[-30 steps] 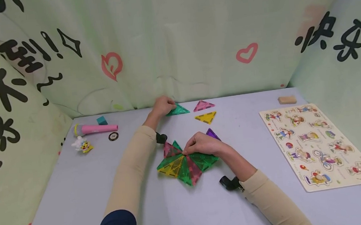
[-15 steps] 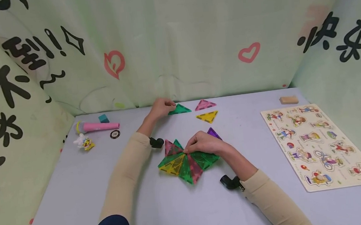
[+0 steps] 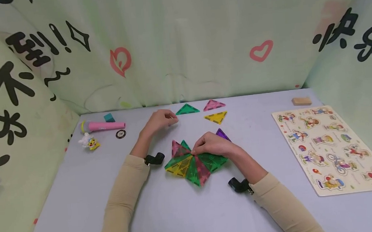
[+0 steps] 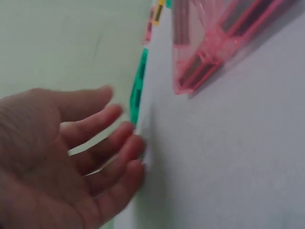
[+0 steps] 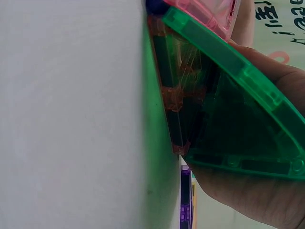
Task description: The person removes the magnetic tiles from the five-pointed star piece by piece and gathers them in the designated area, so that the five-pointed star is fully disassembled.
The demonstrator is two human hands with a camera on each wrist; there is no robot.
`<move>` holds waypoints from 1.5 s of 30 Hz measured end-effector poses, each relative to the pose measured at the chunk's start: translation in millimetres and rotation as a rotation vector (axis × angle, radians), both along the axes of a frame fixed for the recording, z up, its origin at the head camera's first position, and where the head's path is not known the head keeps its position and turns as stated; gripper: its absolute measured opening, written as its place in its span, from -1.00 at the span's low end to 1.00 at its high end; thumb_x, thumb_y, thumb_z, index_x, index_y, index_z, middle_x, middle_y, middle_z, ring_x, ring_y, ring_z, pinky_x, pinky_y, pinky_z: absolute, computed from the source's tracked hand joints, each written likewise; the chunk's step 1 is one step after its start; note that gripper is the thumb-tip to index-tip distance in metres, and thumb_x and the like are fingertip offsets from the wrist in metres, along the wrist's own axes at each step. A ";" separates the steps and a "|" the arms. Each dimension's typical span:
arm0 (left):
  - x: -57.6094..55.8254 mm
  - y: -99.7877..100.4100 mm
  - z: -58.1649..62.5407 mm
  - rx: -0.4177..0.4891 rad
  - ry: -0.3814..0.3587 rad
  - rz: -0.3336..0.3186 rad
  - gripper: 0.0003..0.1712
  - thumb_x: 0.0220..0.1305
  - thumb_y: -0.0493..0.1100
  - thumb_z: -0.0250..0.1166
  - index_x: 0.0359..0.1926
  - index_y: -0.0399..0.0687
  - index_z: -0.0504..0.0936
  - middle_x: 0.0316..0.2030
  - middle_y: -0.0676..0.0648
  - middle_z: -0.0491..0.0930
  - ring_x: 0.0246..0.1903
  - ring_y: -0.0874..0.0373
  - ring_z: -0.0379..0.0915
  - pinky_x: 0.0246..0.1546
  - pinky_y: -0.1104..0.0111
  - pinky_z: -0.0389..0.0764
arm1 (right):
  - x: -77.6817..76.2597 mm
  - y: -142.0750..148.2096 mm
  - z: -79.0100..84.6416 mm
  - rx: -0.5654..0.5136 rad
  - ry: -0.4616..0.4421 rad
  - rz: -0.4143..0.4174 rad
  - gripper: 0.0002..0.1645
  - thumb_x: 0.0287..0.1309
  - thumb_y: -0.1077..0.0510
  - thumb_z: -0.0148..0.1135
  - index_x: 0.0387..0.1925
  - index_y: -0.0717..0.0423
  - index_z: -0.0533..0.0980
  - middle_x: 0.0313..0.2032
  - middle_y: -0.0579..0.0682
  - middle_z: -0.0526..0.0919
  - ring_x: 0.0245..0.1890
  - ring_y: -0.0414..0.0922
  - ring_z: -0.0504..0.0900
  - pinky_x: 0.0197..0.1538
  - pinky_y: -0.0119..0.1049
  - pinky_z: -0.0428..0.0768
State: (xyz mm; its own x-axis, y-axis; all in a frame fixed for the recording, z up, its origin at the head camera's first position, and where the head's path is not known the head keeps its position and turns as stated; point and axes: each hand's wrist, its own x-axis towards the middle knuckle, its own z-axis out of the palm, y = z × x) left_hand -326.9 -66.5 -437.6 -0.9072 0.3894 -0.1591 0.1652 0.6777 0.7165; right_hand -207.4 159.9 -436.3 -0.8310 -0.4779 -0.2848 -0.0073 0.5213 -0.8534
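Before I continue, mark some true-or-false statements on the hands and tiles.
The right hand pinches the multicoloured translucent plastic triangle structure. True.
The left hand grips the loose green translucent plastic triangle. False: the triangle lies beside that empty hand.
The loose yellow translucent plastic triangle lies nearer the structure than the loose pink plastic triangle. True.
The purple translucent plastic triangle lies left of the structure. False: it lies beyond the right hand.

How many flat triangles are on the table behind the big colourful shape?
4: a green triangle at the back, a pink triangle on its right, a yellow triangle nearer, and a purple triangle partly behind the right hand, which may hide more.
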 end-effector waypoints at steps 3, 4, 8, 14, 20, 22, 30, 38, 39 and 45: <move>10.0 -7.0 6.1 -0.057 -0.081 -0.150 -0.74 0.34 0.03 0.29 -0.08 0.02 0.71 -0.25 -0.04 0.64 -0.26 0.11 0.46 -0.24 0.34 0.45 | -1.1 0.1 0.2 0.004 0.009 0.007 -0.80 0.23 0.05 0.32 -0.32 0.06 0.77 -0.28 -0.07 0.80 -0.23 -0.26 0.64 -0.10 -0.33 0.53; 12.8 -9.4 7.5 -0.072 -0.108 -0.192 -0.74 0.34 0.03 0.29 -0.08 0.04 0.71 -0.23 -0.01 0.64 -0.24 0.12 0.45 -0.22 0.34 0.46 | -1.5 0.2 0.1 0.006 0.012 0.010 -0.80 0.23 0.05 0.32 -0.32 0.06 0.77 -0.28 -0.07 0.80 -0.23 -0.26 0.64 -0.11 -0.33 0.53; 20.2 -17.9 11.8 -0.096 -0.174 -0.316 -0.78 0.31 -0.01 0.33 -0.08 0.07 0.73 -0.14 0.03 0.67 -0.16 0.14 0.44 -0.12 0.33 0.46 | -1.6 0.6 1.5 0.012 0.018 0.006 -0.79 0.23 0.05 0.32 -0.32 0.06 0.77 -0.29 -0.07 0.80 -0.25 -0.25 0.63 -0.12 -0.32 0.52; 25.2 -23.8 10.1 -0.101 -0.172 -0.448 -0.80 0.21 -0.17 0.42 -0.12 -0.01 0.75 -0.23 0.00 0.65 -0.22 0.14 0.40 -0.19 0.37 0.42 | -1.0 -0.7 -0.1 0.018 0.022 0.003 -0.79 0.23 0.05 0.32 -0.34 0.07 0.77 -0.31 -0.08 0.79 -0.27 -0.25 0.61 -0.15 -0.32 0.50; 32.2 -21.7 8.3 -0.123 -0.109 -0.477 -0.88 0.16 -0.27 0.42 -0.24 -0.04 0.76 -0.36 0.04 0.62 -0.29 0.16 0.35 -0.25 0.38 0.38 | 0.6 -0.8 -0.7 0.007 0.017 0.003 -0.80 0.23 0.07 0.32 -0.34 0.07 0.77 -0.30 -0.07 0.79 -0.27 -0.25 0.61 -0.16 -0.33 0.51; 34.2 -21.1 9.0 -0.133 -0.109 -0.465 -0.90 0.17 -0.27 0.42 -0.27 -0.05 0.75 -0.35 0.04 0.62 -0.27 0.16 0.37 -0.22 0.37 0.40 | 0.7 -0.8 -1.1 0.004 0.014 0.003 -0.81 0.23 0.08 0.31 -0.32 0.08 0.77 -0.28 -0.06 0.80 -0.24 -0.26 0.63 -0.14 -0.34 0.53; 33.1 -23.4 5.3 -0.125 -0.125 -0.470 -0.92 0.19 -0.27 0.41 -0.28 -0.07 0.70 -0.37 0.02 0.61 -0.31 0.19 0.43 -0.20 0.39 0.45 | 1.1 0.8 -1.4 -0.013 0.001 0.006 -0.79 0.23 0.11 0.31 -0.27 0.14 0.76 -0.21 0.02 0.80 -0.19 -0.24 0.67 -0.08 -0.36 0.57; 31.5 -28.4 6.4 -0.099 -0.134 -0.485 -0.92 0.20 -0.29 0.40 -0.28 -0.11 0.67 -0.38 0.01 0.59 -0.34 0.19 0.43 -0.22 0.39 0.45 | 1.5 0.3 -0.9 -0.019 0.006 0.004 -0.78 0.22 0.11 0.32 -0.25 0.18 0.76 -0.20 0.06 0.79 -0.20 -0.24 0.67 -0.10 -0.36 0.58; 31.4 -29.1 6.6 -0.098 -0.136 -0.485 -0.93 0.20 -0.29 0.40 -0.28 -0.11 0.67 -0.38 0.01 0.59 -0.34 0.19 0.42 -0.22 0.39 0.45 | 1.5 0.1 -1.1 -0.018 0.006 0.003 -0.78 0.22 0.11 0.32 -0.26 0.17 0.76 -0.20 0.06 0.80 -0.20 -0.25 0.67 -0.10 -0.36 0.58; 29.8 -31.8 6.6 -0.080 -0.152 -0.489 -0.94 0.22 -0.28 0.38 -0.28 -0.12 0.67 -0.38 0.02 0.59 -0.34 0.19 0.42 -0.22 0.38 0.45 | 1.4 0.2 -2.8 -0.013 0.001 0.002 -0.79 0.22 0.11 0.32 -0.27 0.16 0.76 -0.23 0.04 0.80 -0.21 -0.24 0.68 -0.11 -0.36 0.60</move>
State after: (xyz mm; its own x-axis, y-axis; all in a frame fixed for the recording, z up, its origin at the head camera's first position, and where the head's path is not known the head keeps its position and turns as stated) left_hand -297.0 -98.3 -431.1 -0.5866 0.7432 -0.3217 0.3742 0.6010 0.7062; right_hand -206.0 160.1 -439.1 -0.8306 -0.4827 -0.2776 -0.0092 0.5105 -0.8598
